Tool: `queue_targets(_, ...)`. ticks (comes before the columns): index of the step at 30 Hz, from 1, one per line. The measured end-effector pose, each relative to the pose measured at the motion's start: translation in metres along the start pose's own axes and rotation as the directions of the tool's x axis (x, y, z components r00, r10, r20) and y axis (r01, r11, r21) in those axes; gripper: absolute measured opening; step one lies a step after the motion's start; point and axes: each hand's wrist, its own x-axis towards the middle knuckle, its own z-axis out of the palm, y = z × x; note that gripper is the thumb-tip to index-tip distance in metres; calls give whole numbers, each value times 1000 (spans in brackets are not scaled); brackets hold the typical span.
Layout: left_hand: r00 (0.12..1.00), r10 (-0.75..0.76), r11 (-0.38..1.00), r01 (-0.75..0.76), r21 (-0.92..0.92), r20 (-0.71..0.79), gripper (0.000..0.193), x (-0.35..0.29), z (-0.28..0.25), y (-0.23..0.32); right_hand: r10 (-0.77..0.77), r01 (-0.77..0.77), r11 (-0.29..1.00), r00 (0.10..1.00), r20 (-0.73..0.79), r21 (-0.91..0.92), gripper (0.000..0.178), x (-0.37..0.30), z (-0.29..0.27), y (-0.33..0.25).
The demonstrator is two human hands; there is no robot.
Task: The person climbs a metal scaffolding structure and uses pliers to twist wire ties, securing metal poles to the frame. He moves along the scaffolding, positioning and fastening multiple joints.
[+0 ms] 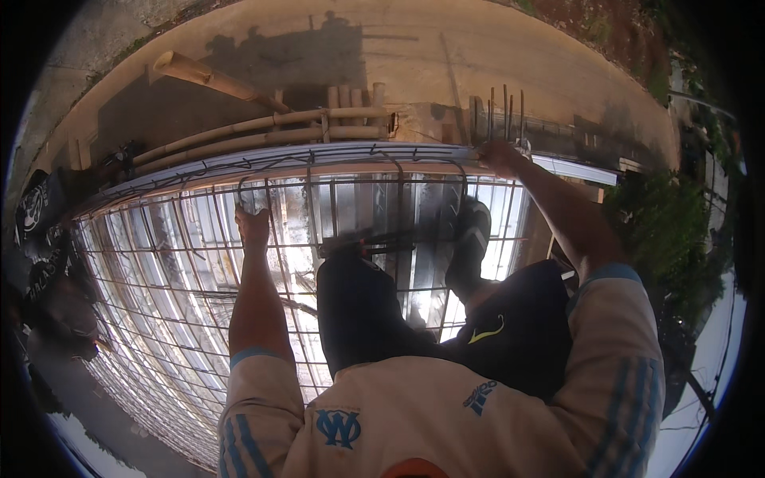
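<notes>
My left hand (253,225) is closed around a bent steel bar (241,193) whose hook rises from the rebar mesh. Farther right, my right hand (500,158) is closed at the deck's far edge, around the end of the long rebars (374,151) lying there; its fingertips are partly hidden. Below both hands spreads the rebar mesh (183,263) over shiny corrugated metal decking (299,275). Between my knees and the edge lies a dark, long tool (370,243), too shadowed to name. My shoe (470,239) rests on the mesh near my right hand.
Past the deck edge run bamboo poles (239,135), and one thick bamboo pole (199,73) slants outward. Several upright rebars (508,115) stand beyond my right hand. A person in dark clothes (56,263) is at the far left. Sandy ground (446,48) lies well below the edge.
</notes>
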Motion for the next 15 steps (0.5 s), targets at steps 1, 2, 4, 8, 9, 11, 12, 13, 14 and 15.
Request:
queue_targets(1,996,65,998,-65,-4,-66,77,-7,-3,23,24,-24,1000,1000,20,4,18,3,8,1)
queue_targets(2,974,-92,977,128,167,-207,75,-22,1,47,42,-43,999,998,38,5,18,8,15,3)
queue_targets(4,941,200,979,-183,86,-271,64,-54,17,73,-8,15,998,992,-123,56,18,9,43,15)
queue_targets(8,625,778,629,-775,-66,66,36,-148,68,201,-44,111,977,938,-343,180,19,18,65,22)
queue_targets(9,513,844,526,-848,-59,155,33,-156,92,216,-38,105,979,936,-351,176,19,22,64,23)
queue_targets(11,393,847,448,-890,-81,357,34,-168,133,255,-8,70,981,949,-316,183,18,25,68,29)
queue_targets(12,347,814,452,-882,-133,466,35,-171,155,266,7,51,981,955,-295,187,17,26,71,31)
queue_targets(13,331,768,458,-882,-109,548,34,-176,176,273,-4,74,972,955,-296,224,18,26,72,33)
queue_targets(14,311,714,460,-884,-85,627,33,-181,194,277,-12,93,960,955,-296,263,19,26,74,33)
queue_targets(15,283,655,457,-887,-68,701,33,-185,210,282,-12,104,948,956,-294,300,20,24,75,37)
